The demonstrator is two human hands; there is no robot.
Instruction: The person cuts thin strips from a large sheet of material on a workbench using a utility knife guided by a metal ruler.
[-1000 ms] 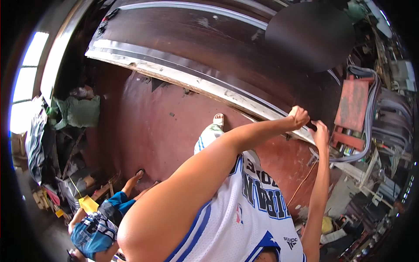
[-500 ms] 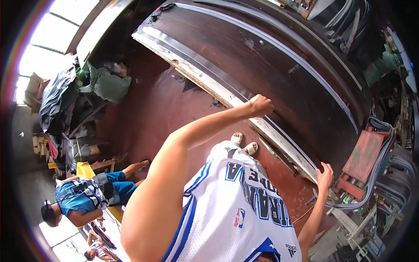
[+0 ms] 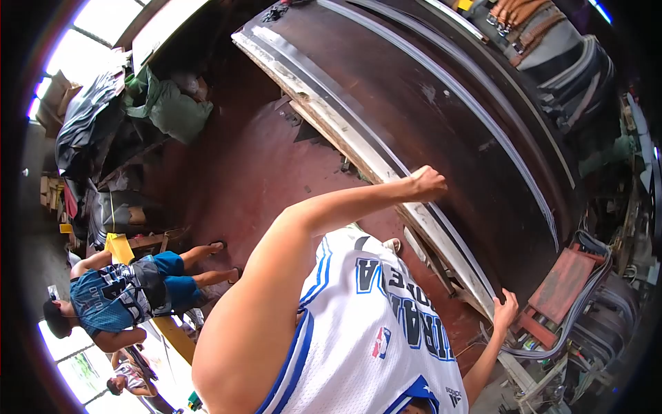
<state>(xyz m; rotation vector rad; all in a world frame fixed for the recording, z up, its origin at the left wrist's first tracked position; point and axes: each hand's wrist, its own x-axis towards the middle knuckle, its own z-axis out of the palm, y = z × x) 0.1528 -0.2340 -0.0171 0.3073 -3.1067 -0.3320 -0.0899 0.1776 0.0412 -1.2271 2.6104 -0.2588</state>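
Note:
A long dark strip with a pale, shiny edge lies along the near edge of the dark worktable. My left hand is closed in a fist over the strip, about midway along the table edge. Whatever is inside that fist is hidden. At the table's right corner, my right hand has its fingers bent in a pinch at the strip's end. Farther across the tabletop lies a bundle of long grey strips.
A red wooden stool with grey strips hanging around it stands at the right. Brown belts lie at the far right. A person in a blue jersey is at the left, near a green sack and piled sheets.
My view has shifted, so the table sits a little farther right. Both hands stay at the strip along the edge. The person at the left has changed posture slightly.

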